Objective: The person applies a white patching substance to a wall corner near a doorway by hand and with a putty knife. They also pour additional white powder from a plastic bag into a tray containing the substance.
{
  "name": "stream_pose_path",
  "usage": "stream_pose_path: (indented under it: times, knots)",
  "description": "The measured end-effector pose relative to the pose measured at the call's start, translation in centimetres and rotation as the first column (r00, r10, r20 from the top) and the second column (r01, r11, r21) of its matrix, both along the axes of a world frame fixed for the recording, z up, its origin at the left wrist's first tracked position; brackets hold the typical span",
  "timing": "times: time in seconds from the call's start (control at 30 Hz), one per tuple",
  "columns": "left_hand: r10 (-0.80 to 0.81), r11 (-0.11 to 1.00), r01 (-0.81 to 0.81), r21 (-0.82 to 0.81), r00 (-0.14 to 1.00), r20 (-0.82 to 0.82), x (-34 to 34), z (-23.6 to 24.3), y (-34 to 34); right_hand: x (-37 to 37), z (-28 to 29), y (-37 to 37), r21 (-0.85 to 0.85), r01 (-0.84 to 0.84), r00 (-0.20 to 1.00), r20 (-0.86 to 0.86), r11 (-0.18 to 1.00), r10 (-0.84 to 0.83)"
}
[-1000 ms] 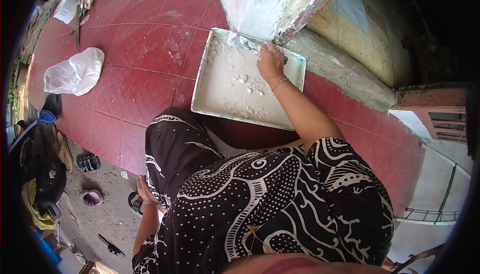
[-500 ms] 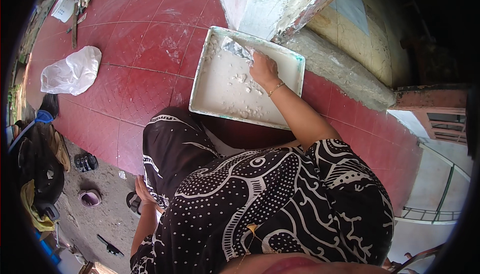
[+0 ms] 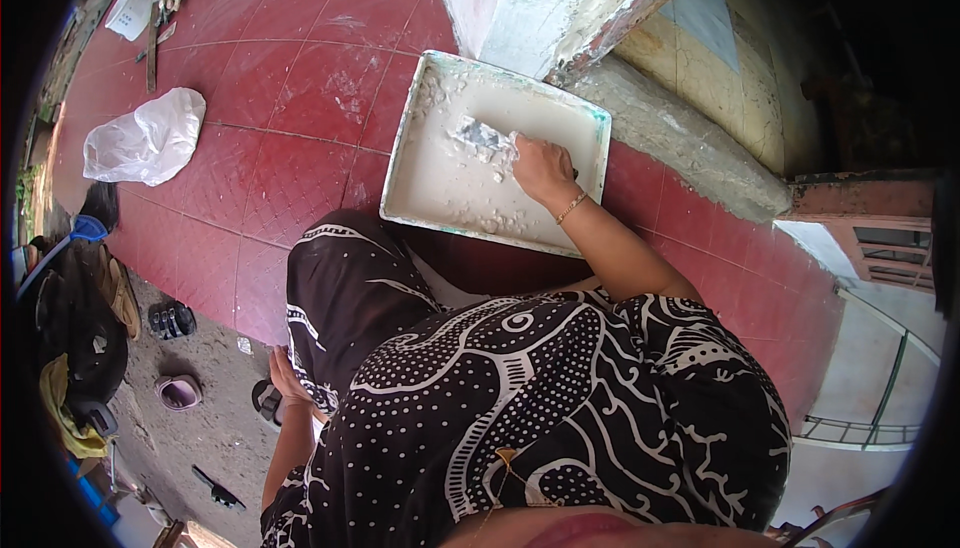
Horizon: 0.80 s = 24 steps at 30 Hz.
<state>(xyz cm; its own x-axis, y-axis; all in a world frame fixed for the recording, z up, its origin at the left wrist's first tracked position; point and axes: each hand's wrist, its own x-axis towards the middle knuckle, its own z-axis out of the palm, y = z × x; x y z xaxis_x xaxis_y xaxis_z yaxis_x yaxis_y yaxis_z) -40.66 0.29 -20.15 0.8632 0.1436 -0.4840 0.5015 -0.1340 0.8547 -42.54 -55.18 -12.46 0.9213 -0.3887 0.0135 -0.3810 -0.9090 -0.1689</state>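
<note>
A shallow white tray (image 3: pixel 400 153) with a worn, greenish rim holds pale wet plaster (image 3: pixel 440 183) with several lumps in it. My right hand (image 3: pixel 546 170) is closed round the handle of a trowel (image 3: pixel 482 135); the handle is mostly hidden in my fist. The trowel's blade is smeared with white and lies at the plaster, left of the hand, among lumps near the tray's middle. My left hand (image 3: pixel 288 376) rests against my left leg, its visible fingers stretched out and nothing seen in it.
A peeling wall corner (image 3: pixel 560 8) stands right behind the tray. On the red tiled floor (image 3: pixel 290 98) lie a white plastic bag (image 3: pixel 150 138) and a white container (image 3: pixel 130 12). A blue brush (image 3: pixel 90 228), sandals (image 3: pixel 172 320) and a purple clog (image 3: pixel 180 392) lie at the left.
My right hand has drawn the trowel down and slightly right, from near the tray's far side toward its middle lumps. My left hand stays by the leg.
</note>
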Motion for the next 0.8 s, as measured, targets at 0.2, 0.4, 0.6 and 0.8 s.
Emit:
stream_pose_path:
  times: [0.2,0.4,0.6,0.8]
  knots:
    - [-0.005,0.999,0.004,0.053,1.0,0.026,0.3,2.1,-2.3,-0.7,-1.0,-2.1,0.095,0.24,0.97,-0.044,0.966,-0.237]
    - [-0.052,0.996,0.041,0.082,0.99,0.128,0.1,2.3,-2.3,-2.6,2.1,1.2,0.07,0.095,0.992,-0.085,0.993,-0.089]
    - [-0.085,0.978,0.057,0.199,0.986,0.14,0.5,2.3,-2.4,-4.3,1.4,-1.8,0.147,0.31,0.946,-0.152,0.939,-0.288]
    - [-0.031,0.989,0.007,0.144,0.987,0.16,0.5,1.5,-2.2,-5.0,1.2,-0.4,0.185,0.221,0.964,-0.188,0.958,-0.187]
